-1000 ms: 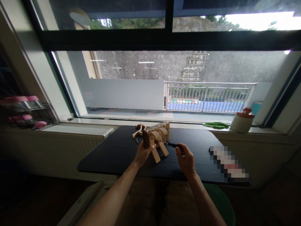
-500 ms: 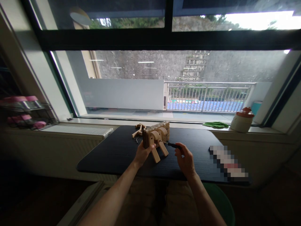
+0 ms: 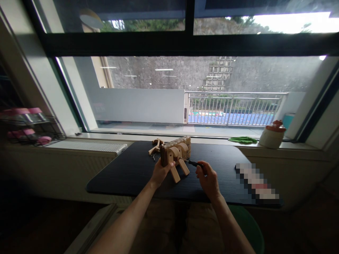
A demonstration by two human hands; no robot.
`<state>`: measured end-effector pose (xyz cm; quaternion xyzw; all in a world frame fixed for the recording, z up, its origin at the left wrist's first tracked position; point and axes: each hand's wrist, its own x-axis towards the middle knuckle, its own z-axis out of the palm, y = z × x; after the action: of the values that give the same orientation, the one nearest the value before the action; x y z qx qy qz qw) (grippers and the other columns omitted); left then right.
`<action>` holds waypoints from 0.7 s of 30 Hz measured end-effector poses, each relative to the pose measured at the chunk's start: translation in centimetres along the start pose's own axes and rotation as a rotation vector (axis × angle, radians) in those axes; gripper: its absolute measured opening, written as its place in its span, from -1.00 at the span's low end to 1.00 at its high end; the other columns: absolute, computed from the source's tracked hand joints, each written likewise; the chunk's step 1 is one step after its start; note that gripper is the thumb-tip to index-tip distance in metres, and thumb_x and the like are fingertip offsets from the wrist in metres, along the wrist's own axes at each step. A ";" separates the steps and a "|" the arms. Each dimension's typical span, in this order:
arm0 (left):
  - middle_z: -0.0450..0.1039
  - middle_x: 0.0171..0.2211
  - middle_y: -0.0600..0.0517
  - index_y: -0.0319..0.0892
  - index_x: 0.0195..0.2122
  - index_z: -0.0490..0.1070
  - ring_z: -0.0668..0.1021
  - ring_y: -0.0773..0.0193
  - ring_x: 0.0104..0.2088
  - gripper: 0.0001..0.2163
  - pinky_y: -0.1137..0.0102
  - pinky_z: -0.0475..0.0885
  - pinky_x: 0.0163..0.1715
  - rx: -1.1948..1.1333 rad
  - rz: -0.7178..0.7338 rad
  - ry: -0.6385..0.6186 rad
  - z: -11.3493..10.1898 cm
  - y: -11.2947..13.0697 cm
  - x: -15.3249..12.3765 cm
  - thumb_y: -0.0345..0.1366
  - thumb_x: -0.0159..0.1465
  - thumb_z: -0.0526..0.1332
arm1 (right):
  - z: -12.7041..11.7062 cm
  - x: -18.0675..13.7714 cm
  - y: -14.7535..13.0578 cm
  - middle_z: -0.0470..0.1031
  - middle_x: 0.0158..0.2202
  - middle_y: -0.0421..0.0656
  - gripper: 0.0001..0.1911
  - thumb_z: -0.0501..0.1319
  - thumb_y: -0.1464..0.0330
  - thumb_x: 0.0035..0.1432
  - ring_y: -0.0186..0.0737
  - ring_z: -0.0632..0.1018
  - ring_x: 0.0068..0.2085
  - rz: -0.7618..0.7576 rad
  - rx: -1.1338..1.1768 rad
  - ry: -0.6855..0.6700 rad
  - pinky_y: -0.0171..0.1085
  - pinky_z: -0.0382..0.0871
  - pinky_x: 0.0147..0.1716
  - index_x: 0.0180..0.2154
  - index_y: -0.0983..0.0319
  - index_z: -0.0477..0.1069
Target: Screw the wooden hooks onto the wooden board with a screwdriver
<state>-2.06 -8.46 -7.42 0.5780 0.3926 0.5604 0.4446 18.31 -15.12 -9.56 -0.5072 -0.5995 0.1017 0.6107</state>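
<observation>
A woven basket-like piece [image 3: 187,146] with curved wooden parts and two straight wooden legs [image 3: 174,173] stands tilted on the dark table [image 3: 124,176]. My left hand [image 3: 160,173] is closed around its left end, the thumb against the nearer leg. In my right hand [image 3: 208,177] is a screwdriver [image 3: 195,163] with a black handle, its thin shaft pointing left at the joint of the farther leg. Whether the tip sits in a screw is too small to tell. Behind the piece lie loose wooden parts [image 3: 156,146] and a few small screws [image 3: 153,157].
A blurred-out flat object [image 3: 258,185] lies at the table's right edge. On the sill are a green cloth [image 3: 243,140] and a white jar [image 3: 272,135] with an orange lid. A radiator [image 3: 90,146] and a rack of pink-lidded containers [image 3: 29,121] stand left. A green stool [image 3: 249,225] is below.
The fingers of my right hand have shifted slightly on the screwdriver handle. My left hand and the wooden piece stay in place.
</observation>
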 end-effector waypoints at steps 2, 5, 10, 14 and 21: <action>0.47 -0.17 -0.06 -0.21 -0.12 0.38 0.51 0.11 -0.18 -0.57 0.29 0.40 -0.20 0.003 0.001 -0.001 0.0 -0.1 0.0 -0.19 -0.02 0.32 | -0.1 0.0 -0.1 0.41 -0.48 -0.22 -0.72 0.06 0.27 0.18 -0.38 0.42 -0.52 0.000 0.007 -0.015 -0.38 0.37 -0.49 -0.10 0.22 0.32; 0.48 -0.18 -0.04 -0.21 -0.13 0.38 0.51 0.13 -0.19 -0.59 0.29 0.39 -0.20 0.005 0.007 0.000 0.0 -0.2 0.0 -0.19 -0.01 0.32 | -0.1 0.1 -0.1 0.42 -0.44 -0.21 -0.72 0.01 0.29 0.20 -0.40 0.42 -0.53 -0.009 0.021 -0.042 -0.40 0.35 -0.53 -0.09 0.21 0.33; 0.49 -0.21 -0.03 -0.21 -0.17 0.40 0.52 0.14 -0.23 -0.58 0.30 0.39 -0.21 -0.002 0.013 0.010 -0.1 -0.5 0.2 -0.17 -0.05 0.33 | 0.1 0.1 0.1 0.44 -0.40 -0.19 -0.71 0.06 0.34 0.15 -0.39 0.42 -0.50 -0.016 0.018 -0.035 -0.38 0.38 -0.46 -0.07 0.21 0.32; 0.49 -0.18 -0.04 -0.21 -0.15 0.40 0.52 0.13 -0.22 -0.57 0.30 0.40 -0.21 -0.009 0.013 0.011 0.0 -0.2 0.1 -0.19 -0.05 0.34 | 0.3 0.1 0.2 0.45 -0.42 -0.21 -0.69 0.07 0.37 0.14 -0.39 0.43 -0.51 -0.015 0.017 -0.030 -0.37 0.39 -0.44 -0.05 0.20 0.29; 0.50 -0.19 -0.03 -0.20 -0.15 0.39 0.53 0.11 -0.20 -0.57 0.28 0.41 -0.21 -0.023 0.000 0.012 0.2 0.2 -0.1 -0.19 -0.06 0.34 | 0.3 0.0 0.2 0.45 -0.43 -0.21 -0.70 0.08 0.35 0.14 -0.39 0.43 -0.51 -0.017 0.010 -0.020 -0.36 0.39 -0.43 -0.06 0.20 0.29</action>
<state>-1.89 -8.59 -7.25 0.5695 0.3888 0.5684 0.4488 18.22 -14.85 -9.77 -0.4979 -0.6094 0.1048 0.6080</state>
